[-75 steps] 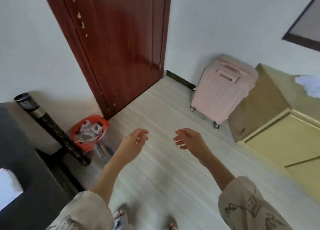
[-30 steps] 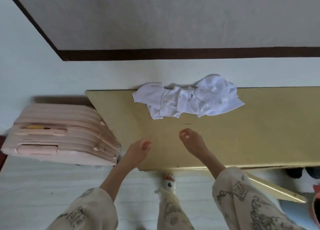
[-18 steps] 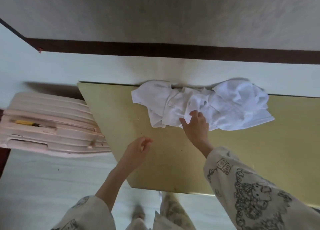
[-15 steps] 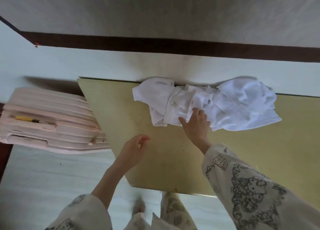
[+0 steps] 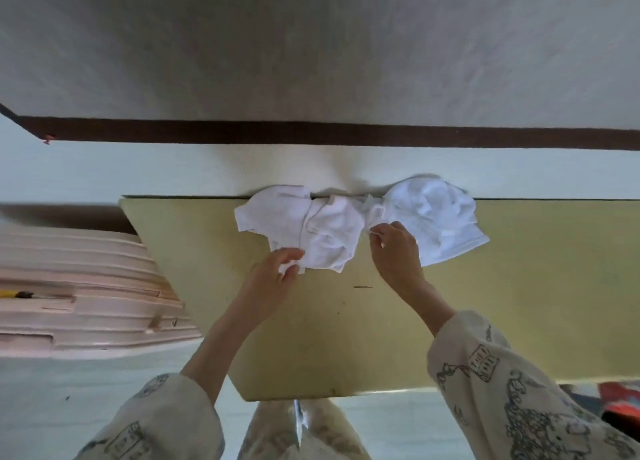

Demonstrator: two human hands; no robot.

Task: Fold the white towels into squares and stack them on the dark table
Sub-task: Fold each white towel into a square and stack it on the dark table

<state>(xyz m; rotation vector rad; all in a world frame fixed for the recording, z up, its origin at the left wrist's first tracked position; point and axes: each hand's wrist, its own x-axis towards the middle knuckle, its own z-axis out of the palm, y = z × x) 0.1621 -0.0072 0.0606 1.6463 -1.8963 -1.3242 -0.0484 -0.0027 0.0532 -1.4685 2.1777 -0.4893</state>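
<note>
Yellow tabletop [image 5: 519,303]: both hands pinch crumpled white towels [image 5: 332,231].

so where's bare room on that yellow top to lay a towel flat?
Free: the near strip of the yellow top, between the towel heap and its front edge, and the stretch right of the heap. Crowded: the back edge by the wall, where the left hand and right hand pinch towel edges.

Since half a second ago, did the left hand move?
Yes. The left hand went forward across the yellow-green tabletop, from near its left corner up to the crumpled white towels, and now pinches their near edge.
</note>
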